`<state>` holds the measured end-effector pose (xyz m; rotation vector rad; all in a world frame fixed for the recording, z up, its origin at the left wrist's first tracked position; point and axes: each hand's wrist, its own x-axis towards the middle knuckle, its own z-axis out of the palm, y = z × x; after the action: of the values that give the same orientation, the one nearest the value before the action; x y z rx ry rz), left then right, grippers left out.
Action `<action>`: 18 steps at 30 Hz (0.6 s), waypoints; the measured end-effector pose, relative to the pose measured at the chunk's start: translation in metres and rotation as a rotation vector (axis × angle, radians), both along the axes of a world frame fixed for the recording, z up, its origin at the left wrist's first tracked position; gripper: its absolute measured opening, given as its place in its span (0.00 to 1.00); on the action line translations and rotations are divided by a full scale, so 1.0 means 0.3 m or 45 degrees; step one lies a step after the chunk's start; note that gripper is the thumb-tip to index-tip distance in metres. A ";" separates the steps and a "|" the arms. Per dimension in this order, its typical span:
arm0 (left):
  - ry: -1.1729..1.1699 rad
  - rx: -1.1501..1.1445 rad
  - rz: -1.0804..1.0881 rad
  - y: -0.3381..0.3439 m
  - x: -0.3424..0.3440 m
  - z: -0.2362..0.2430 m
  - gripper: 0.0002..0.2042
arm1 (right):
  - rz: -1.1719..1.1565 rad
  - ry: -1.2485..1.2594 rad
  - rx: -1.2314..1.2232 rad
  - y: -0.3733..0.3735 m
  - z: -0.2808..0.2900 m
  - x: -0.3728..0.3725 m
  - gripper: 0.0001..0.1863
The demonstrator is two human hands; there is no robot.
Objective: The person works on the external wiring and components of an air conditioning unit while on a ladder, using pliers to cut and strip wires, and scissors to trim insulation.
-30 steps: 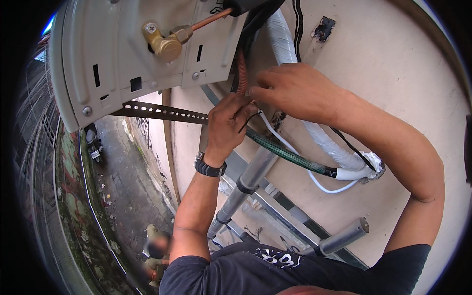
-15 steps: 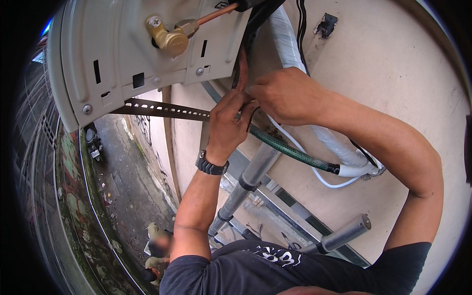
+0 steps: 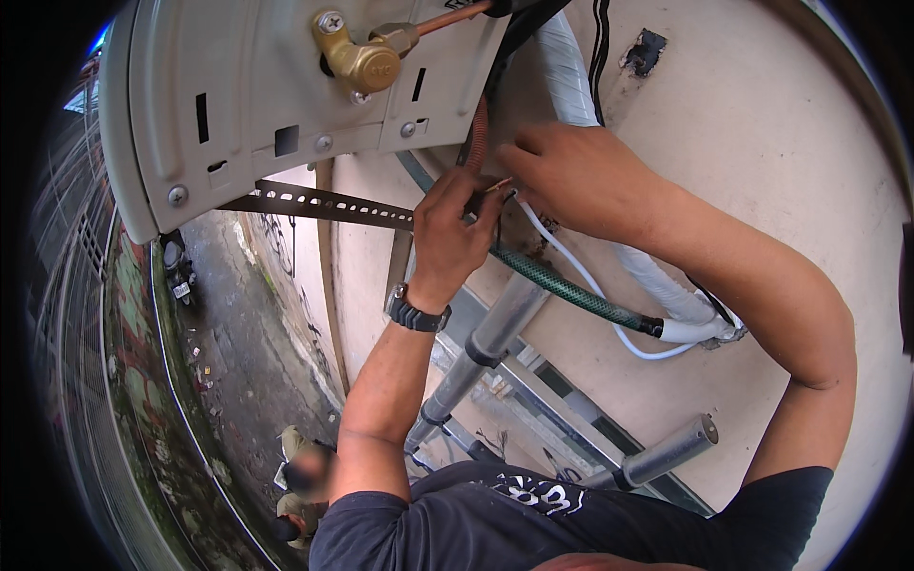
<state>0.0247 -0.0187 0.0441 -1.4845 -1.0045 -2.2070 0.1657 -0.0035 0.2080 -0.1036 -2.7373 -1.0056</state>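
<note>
"Taking the left hand (image 3: 452, 228) as the clock's centre, with 12 at the top of the view, where is the item being handled?"

"Noted between 1 and 2 o'clock: a thin copper wire (image 3: 500, 185), its bare end at the left fingertips."

"State of the left fingers?"

"Thumb and forefinger drawn together, with no clear gap, pinching the wire. A black watch (image 3: 419, 312) sits on that wrist at 7 o'clock."

"And the right hand (image 3: 583, 181)?"

"Located at 2 o'clock, its back toward the camera, fingers bent toward the wire. Fingertips are partly concealed; how far apart they stand, and whether they grip anything, I cannot tell. The end of a white cable (image 3: 566, 251) lies just beside them; the cable runs off toward 4 o'clock."

"Surroundings?"

"Green hose (image 3: 571, 285) at 4 o'clock. Reddish corrugated conduit (image 3: 479, 133) between 12 and 1. White-wrapped pipe (image 3: 568, 81) at 1 o'clock. Metal casing (image 3: 257, 76) between 10 and 11, bearing a brass valve (image 3: 369, 67). Perforated bracket (image 3: 333, 206) at 9 o'clock. Grey metal tube (image 3: 497, 328) at 5."

"Others present?"

"Two people (image 3: 293, 443) far below, at 7 o'clock, well apart from the hands."
</note>
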 end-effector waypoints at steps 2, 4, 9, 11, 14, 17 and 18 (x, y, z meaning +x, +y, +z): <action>0.014 -0.019 0.006 0.000 0.001 -0.006 0.06 | 0.154 -0.043 0.088 0.030 -0.013 0.010 0.08; 0.030 -0.065 0.022 -0.002 0.000 -0.006 0.07 | 0.299 -0.122 0.125 0.057 -0.010 0.010 0.06; 0.080 0.046 0.119 0.016 0.010 -0.007 0.05 | 0.128 -0.060 -0.169 0.061 -0.018 -0.018 0.08; 0.089 0.072 0.137 0.017 0.016 -0.007 0.05 | -0.086 -0.020 -0.337 0.041 -0.023 -0.031 0.09; 0.081 0.043 0.113 0.005 0.032 -0.004 0.05 | -0.371 -0.063 -0.500 0.020 -0.003 -0.042 0.12; 0.066 0.046 0.080 0.001 0.031 -0.005 0.06 | -0.506 -0.066 -0.574 -0.019 0.038 -0.031 0.18; 0.065 0.053 0.072 0.001 0.030 -0.007 0.05 | -0.474 -0.022 -0.534 -0.053 0.058 0.006 0.20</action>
<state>0.0338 -0.0186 0.0421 -1.4679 -0.9667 -2.1271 0.1676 -0.0194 0.2255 -0.6949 -2.9648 -0.4841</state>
